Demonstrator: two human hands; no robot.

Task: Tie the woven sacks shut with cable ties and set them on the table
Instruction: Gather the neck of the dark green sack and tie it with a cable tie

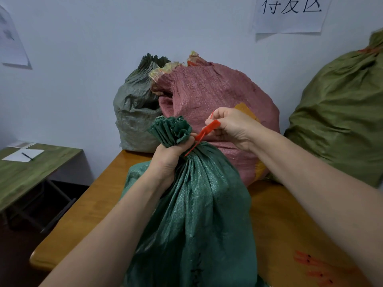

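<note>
A dark green woven sack (199,214) stands upright at the front of the orange wooden table (87,212). My left hand (170,160) is clenched around its bunched neck, just below the pleated top. A red cable tie (204,133) circles the neck. My right hand (232,127) pinches the tie's flat tag end, up and to the right of the neck. More red cable ties (313,268) lie loose on the table at the front right.
Behind the sack lean a pink woven sack (215,100), a grey-green sack (134,112) by the wall, and an olive sack (339,121) at right. A green side table (24,172) with paper and a pen stands at left. A paper sign hangs on the wall.
</note>
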